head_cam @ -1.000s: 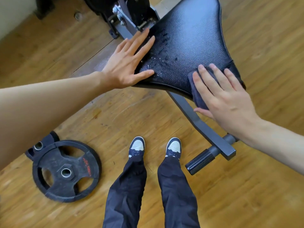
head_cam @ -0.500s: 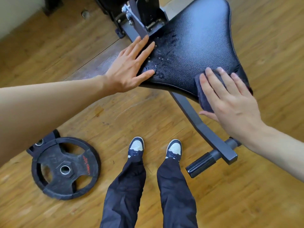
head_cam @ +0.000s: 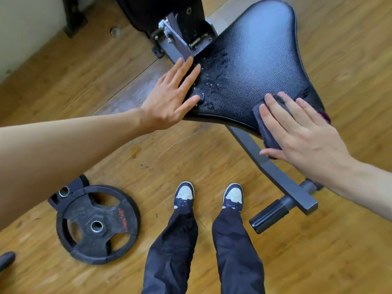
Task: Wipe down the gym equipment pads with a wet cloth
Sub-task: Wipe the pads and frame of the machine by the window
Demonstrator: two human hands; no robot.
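Fingers [head_cam: 273, 115]: pressing flat and straight on cloth [head_cam: 266, 132], right hand [head_cam: 303, 134], at pad [head_cam: 254, 60] corner right of centre | bracing pad's left edge with flat, outstretched left hand [head_cam: 169, 100] | barely shifting cloth since earlier | leaving droplets [head_cam: 212, 81] upper centre unwiped

Black bench pad over a wood floor, stuff sitting on both

The pad [head_cam: 254, 60] is carrying a dark cloth [head_cam: 267, 132] at its near right edge, part of it hanging over the rim, with the right hand [head_cam: 303, 134] pressing flat on top. The left hand [head_cam: 169, 102] is lying flat on the near left edge, right beside a patch of water droplets [head_cam: 210, 81]. Down on the wooden floor [head_cam: 318, 262], a black weight plate [head_cam: 97, 224] is lying flat at near left, and two shoes [head_cam: 184, 194] are standing just right of it.
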